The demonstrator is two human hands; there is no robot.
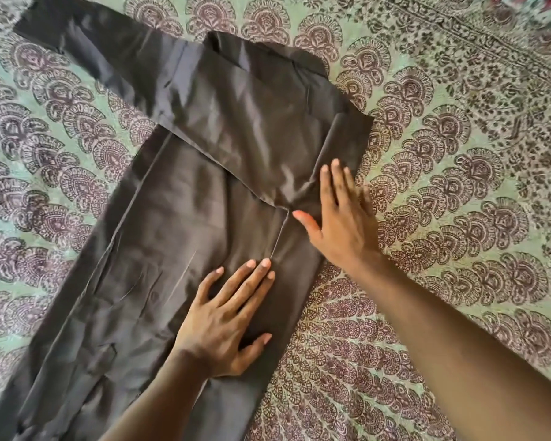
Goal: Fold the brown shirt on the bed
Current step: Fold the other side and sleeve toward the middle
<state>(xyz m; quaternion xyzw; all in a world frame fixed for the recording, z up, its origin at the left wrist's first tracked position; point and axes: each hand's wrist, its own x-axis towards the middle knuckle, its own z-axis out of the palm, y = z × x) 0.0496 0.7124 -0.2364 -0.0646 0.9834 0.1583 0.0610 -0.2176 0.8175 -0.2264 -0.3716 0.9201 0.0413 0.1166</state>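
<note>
Brown shirt [185, 192] flat on the bed [458, 154], long axis running near-left to far-right. Left hand [226, 316] and right hand [341, 214] both flat, gripping nothing; unfolded sleeve [86, 55] far left, nearer left hand.

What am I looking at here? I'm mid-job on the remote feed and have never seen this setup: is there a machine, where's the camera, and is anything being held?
There is no machine. A person works with two bare hands, and the single picture comes from a camera worn on their head, looking forward and down. A brown shirt lies spread on a bed covered by a green patterned bedspread. One sleeve stretches out to the upper left, while the other side is already folded in over the body. The left hand lies flat on the lower part of the shirt, and the right hand lies flat on the folded edge. Neither has a grip on anything; both are pressing the cloth smooth.
</note>
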